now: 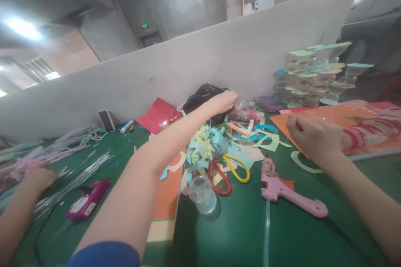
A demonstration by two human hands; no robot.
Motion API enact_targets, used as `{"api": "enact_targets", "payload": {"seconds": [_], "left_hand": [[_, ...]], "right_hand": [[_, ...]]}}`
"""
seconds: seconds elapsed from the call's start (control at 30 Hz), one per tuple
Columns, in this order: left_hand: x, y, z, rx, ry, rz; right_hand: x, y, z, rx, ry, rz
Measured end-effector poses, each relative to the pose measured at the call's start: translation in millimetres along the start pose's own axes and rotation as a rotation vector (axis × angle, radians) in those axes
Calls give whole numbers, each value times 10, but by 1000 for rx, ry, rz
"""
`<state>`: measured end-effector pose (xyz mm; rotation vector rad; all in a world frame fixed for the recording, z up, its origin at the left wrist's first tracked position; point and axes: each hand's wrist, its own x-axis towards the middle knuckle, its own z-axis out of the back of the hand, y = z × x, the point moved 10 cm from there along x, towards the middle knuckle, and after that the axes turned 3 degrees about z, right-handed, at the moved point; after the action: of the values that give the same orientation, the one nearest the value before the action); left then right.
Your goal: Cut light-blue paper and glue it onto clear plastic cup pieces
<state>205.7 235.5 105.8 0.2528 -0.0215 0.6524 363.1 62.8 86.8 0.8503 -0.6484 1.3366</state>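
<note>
My left hand (226, 102) reaches far across the green table, over the right side of a black plastic bag (203, 96). Its fingertips point down beside clear plastic cups (244, 105) and a red-striped clear wrapper (247, 115); whether they touch anything is hidden. My right hand (315, 135) is curled closed above the left part of an orange sheet (282, 127). Behind its wrist lies a long red-striped plastic sleeve (372, 131). Whatever the right fingers may hold is out of sight. Between my arms lies a pink glue gun (282, 194) with a clear glue stick (267, 229).
Paper scraps (200, 146) surround scissors with one red and one yellow handle (237, 169). Nearer stand clear cups (203, 196). Cup stacks topped with coloured paper (313, 75) rise at back right. At left, another person's hand (44, 177) is near a magenta device (88, 200) and a phone (107, 121).
</note>
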Motion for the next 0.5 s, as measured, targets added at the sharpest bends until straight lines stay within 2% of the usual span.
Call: {"api": "enact_targets", "payload": {"seconds": [0.13,0.3,0.5], "left_hand": [[459,-54,-218,61,72,-3],[966,-118,-495,73,124,37],[1374,-105,-729,69,148,108]], "right_hand": [[-1,73,5,-15,-1,46],[-4,45,-37,-27,-7,54],[-22,137,-13,-45,-74,150]]}}
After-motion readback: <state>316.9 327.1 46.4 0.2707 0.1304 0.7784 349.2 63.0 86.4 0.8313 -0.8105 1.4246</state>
